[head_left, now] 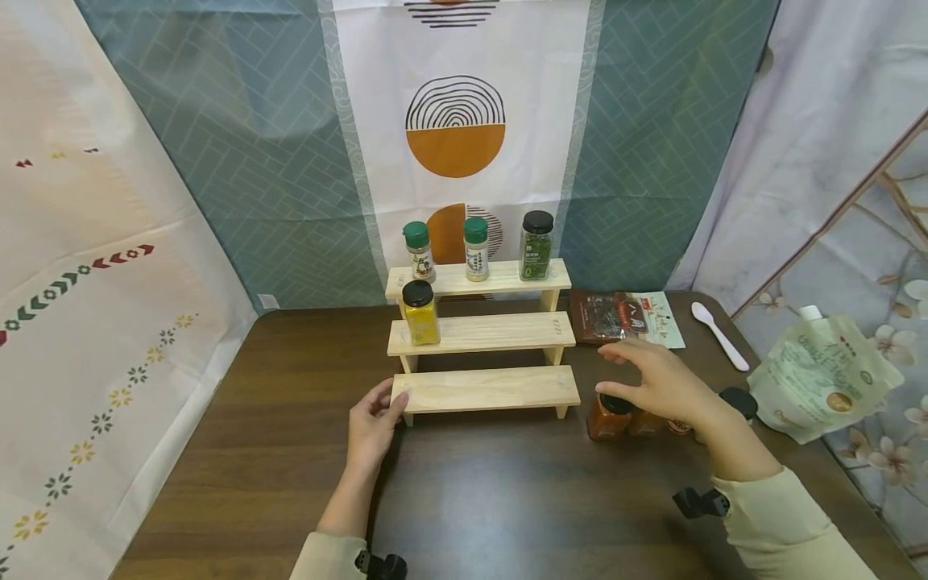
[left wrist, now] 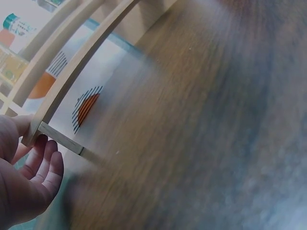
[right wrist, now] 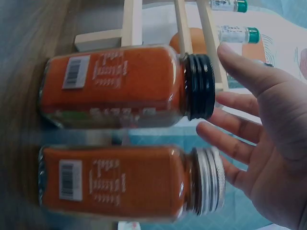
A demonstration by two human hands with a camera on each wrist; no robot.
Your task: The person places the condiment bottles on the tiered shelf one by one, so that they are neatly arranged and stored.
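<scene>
A three-tier wooden spice rack (head_left: 486, 388) stands mid-table. My left hand (head_left: 371, 425) pinches the left end of its lowest step, thumb above and fingers below; in the left wrist view that hand (left wrist: 31, 175) is at the board's end, by its short leg (left wrist: 61, 139). To the right of the rack, my right hand (head_left: 663, 380) hovers, thumb and fingers spread, over a black-lidded jar of red-orange powder (head_left: 607, 420). In the right wrist view the fingers are by the jar's black lid (right wrist: 200, 86); contact is unclear. Beside it stands a silver-lidded jar of orange-brown powder (right wrist: 115, 181).
Two green-capped shakers (head_left: 476, 251) and a black-lidded jar of green flakes (head_left: 536, 248) stand on the top step, a yellow jar (head_left: 421, 316) on the middle one. Packets (head_left: 605, 316), a white spoon (head_left: 719, 337) and a spouted pouch (head_left: 819, 374) are on the right.
</scene>
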